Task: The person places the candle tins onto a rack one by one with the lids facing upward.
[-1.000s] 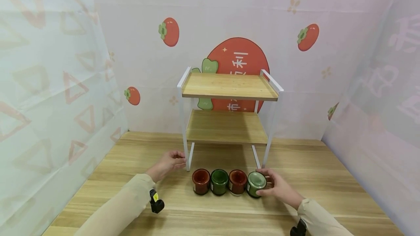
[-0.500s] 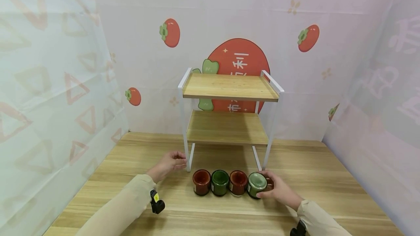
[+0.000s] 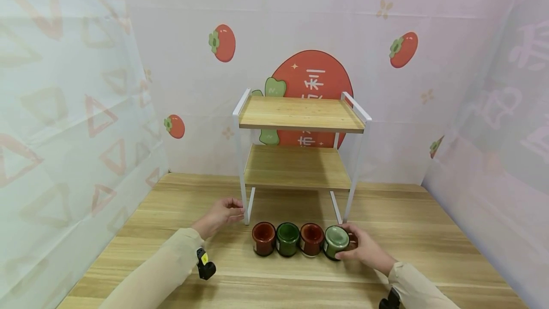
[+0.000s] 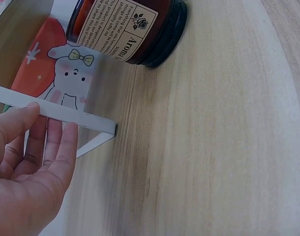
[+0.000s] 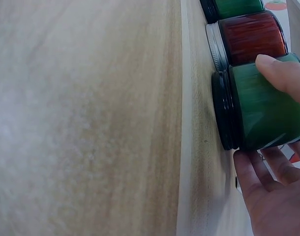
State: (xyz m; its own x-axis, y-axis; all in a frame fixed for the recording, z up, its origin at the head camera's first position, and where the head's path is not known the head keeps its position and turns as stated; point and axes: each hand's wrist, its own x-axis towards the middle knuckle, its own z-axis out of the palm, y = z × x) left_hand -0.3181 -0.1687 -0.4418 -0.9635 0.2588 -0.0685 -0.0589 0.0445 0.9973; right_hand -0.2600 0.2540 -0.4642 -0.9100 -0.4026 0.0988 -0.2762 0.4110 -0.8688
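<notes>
My left hand (image 3: pixel 220 216) pinches the white front-left leg (image 4: pixel 66 113) of a small shelf near its foot, thumb on one side and fingertips on the other. My right hand (image 3: pixel 364 247) grips the light green glass jar (image 3: pixel 336 240) at the right end of a row, its thumb (image 5: pixel 278 73) and fingers on either side. The jar stands lid down on the table. Left of it in the row are a red-brown jar (image 3: pixel 311 240), a dark green jar (image 3: pixel 287 240) and another red-brown jar (image 3: pixel 263 239). That last one shows an aroma label (image 4: pixel 118 29) in the left wrist view.
The shelf has a wooden top board (image 3: pixel 300 111) with white side rails and a lower board (image 3: pixel 296 166). It stands behind the jars on a wood-grain table (image 3: pixel 266 285). Printed cloth walls (image 3: pixel 193 75) enclose the back and both sides.
</notes>
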